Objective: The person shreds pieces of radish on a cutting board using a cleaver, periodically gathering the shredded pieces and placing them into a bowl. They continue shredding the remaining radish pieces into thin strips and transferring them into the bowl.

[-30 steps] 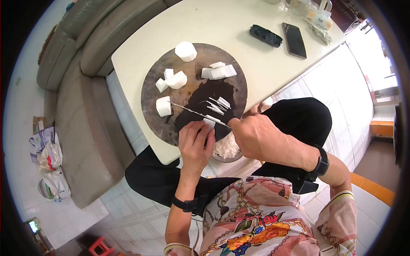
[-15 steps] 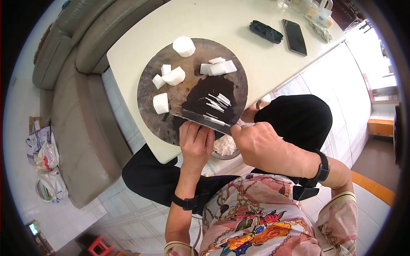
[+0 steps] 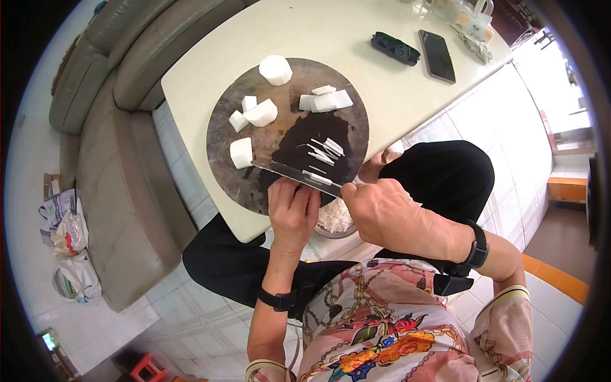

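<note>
My right hand (image 3: 375,207) is closed round the handle of a knife (image 3: 286,170), whose blade lies across the near part of a round dark cutting board (image 3: 223,134). Just below the blade, my left hand (image 3: 293,207) has its fingers bent and together at the board's near edge; what they press on is hidden. Thin white strips (image 3: 326,150) lie beyond the blade, and a few touch it. White slices (image 3: 326,100) are stacked at the board's upper right. White chunks (image 3: 261,113) sit at the left, with a round piece (image 3: 275,70) at the far edge.
A bowl of white shreds (image 3: 336,218) is below the board's near right edge, partly behind my right hand. On the cream table (image 3: 318,28) are a dark case (image 3: 395,48), a phone (image 3: 437,56) and a tissue pack (image 3: 474,25). A grey sofa (image 3: 127,204) stands at the left.
The knife blade has shifted slightly and tilted, showing more of its flat side. A thin strip now lies apart just beyond it. Both hands stay nearly in place.
</note>
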Available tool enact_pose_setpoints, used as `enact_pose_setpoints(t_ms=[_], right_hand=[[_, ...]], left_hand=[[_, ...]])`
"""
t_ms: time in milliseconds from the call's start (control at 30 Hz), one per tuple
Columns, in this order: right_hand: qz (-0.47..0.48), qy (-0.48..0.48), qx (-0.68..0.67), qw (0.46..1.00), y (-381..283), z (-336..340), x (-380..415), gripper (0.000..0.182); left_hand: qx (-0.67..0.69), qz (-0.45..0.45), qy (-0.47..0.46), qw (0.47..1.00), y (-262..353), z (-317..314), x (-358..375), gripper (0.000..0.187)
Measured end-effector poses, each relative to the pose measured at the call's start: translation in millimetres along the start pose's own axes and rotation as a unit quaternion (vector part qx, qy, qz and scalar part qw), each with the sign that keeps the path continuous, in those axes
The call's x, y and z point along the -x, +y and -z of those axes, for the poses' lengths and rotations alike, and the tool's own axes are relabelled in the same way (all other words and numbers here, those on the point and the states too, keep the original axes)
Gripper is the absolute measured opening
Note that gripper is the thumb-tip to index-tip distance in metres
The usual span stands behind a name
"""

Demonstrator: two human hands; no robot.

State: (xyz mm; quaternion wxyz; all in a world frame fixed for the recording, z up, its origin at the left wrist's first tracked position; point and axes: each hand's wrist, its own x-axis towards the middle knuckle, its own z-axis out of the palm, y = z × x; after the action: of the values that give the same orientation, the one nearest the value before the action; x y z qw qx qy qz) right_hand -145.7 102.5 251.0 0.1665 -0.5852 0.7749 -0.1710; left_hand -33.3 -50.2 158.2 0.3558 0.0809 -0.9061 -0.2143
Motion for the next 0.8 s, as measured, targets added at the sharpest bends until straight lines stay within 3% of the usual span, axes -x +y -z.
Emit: enact_pose_setpoints(t_ms=[200,300,567,800], right_hand=[[0.053,0.048,0.026,0.997,-5,-11,-17,0.018],[0.027,0.074,-0.015,0.997,3,-13,-18,0.017],[0.014,0.009,0.017,1.000,-4,-5,0,0.017],[0.041,0.073,0.010,0.996,-1,-12,-17,0.016]], left_hand=[[0.001,0.010,-0.008,1.000,2,1,1,0.019],[0.016,0.012,0.010,1.000,2,-1,1,0.019],[0.007,0.000,0.005,1.000,0,2,-1,0.020],[0.019,0.009,0.018,1.000,2,0,0,0.023]])
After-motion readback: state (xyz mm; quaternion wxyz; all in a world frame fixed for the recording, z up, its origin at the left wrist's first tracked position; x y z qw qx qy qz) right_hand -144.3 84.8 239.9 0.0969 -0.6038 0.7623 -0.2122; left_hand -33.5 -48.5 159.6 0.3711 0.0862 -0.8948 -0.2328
